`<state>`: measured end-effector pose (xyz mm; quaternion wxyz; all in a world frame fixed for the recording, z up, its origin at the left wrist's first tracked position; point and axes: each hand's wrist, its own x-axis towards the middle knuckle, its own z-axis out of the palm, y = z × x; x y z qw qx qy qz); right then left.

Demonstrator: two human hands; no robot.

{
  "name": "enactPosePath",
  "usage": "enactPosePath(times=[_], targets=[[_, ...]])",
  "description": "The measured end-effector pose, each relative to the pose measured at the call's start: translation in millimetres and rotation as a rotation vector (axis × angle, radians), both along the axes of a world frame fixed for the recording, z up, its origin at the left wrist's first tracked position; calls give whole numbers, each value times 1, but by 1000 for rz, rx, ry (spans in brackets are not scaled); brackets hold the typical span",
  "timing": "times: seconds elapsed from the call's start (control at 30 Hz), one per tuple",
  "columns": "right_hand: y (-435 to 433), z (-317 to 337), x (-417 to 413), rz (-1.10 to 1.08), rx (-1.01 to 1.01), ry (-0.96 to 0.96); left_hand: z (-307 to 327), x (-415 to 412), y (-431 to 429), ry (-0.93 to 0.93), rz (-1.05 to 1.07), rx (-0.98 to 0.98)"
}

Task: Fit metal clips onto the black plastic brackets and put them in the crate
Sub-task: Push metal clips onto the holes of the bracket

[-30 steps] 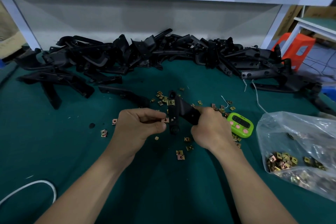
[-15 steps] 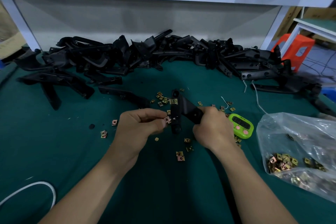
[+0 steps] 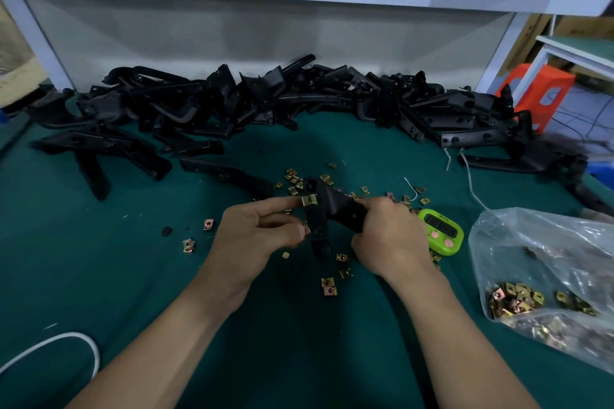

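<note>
Black bracket [image 3: 335, 212]; brass-gold clip [image 3: 309, 200]; green table [image 3: 99, 259].

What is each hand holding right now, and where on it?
The right hand grips the black bracket by its wide right end. The left hand pinches a metal clip against the bracket's narrow stem.

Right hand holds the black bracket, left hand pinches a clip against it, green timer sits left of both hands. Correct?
No: the head view shows the green timer right of both hands. The right hand does hold the black bracket, and the left hand pinches a clip against it.
</note>
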<state>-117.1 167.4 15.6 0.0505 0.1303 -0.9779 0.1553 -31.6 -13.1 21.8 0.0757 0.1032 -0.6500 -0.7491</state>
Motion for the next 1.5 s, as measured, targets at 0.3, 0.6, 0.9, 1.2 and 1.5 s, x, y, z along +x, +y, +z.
enactPosePath(times=[0.3,0.6,0.9,1.2,1.5], targets=[[-7,0,3,-44,68,18,-3,-1,-3,6,-24,-77],[-17,-3,9,-89,160,114,-11,-1,9,46,79,-39],[-18,-6,7,-136,7,-43,-10,3,25,237,255,-345],[-27,-9,20,-139,70,33,-16,6,26,241,298,-483],[-26,-7,22,-137,24,21,-16,3,23,223,314,-531]])
